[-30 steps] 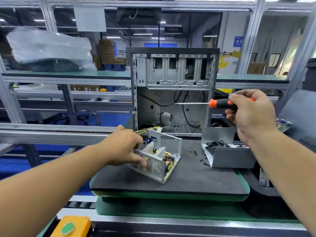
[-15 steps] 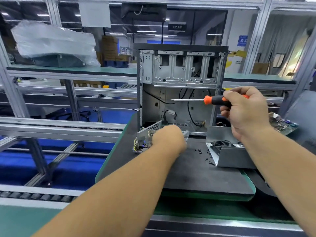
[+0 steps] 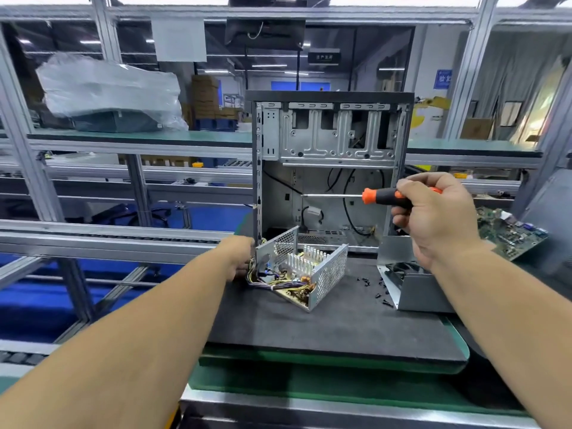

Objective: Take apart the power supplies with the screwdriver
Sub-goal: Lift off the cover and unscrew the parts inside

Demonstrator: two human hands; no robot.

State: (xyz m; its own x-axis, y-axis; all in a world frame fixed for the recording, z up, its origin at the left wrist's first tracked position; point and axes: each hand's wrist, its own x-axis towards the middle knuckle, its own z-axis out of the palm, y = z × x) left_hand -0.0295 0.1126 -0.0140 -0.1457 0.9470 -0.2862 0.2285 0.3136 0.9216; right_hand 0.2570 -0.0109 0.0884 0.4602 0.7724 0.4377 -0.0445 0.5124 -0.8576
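An opened power supply (image 3: 312,274), a perforated metal box with heat sinks and a board inside, lies on the black mat (image 3: 325,329). A bundle of coloured wires (image 3: 278,284) spills from its left end. My left hand (image 3: 240,258) grips the wire end of the supply at the box's left wall. My right hand (image 3: 433,218) is raised above the mat and holds an orange and black screwdriver (image 3: 380,196), its shaft pointing left, level, clear of the supply.
An empty computer case (image 3: 328,168) stands upright behind the supply. A grey metal cover with a fan (image 3: 411,283) sits at right, loose black screws (image 3: 376,287) beside it. A green circuit board (image 3: 507,233) lies far right. Conveyor rails run at left.
My left hand has turned the power supply upright and slid it toward the case, then moved to its left wire end. The right hand with the screwdriver barely moved.
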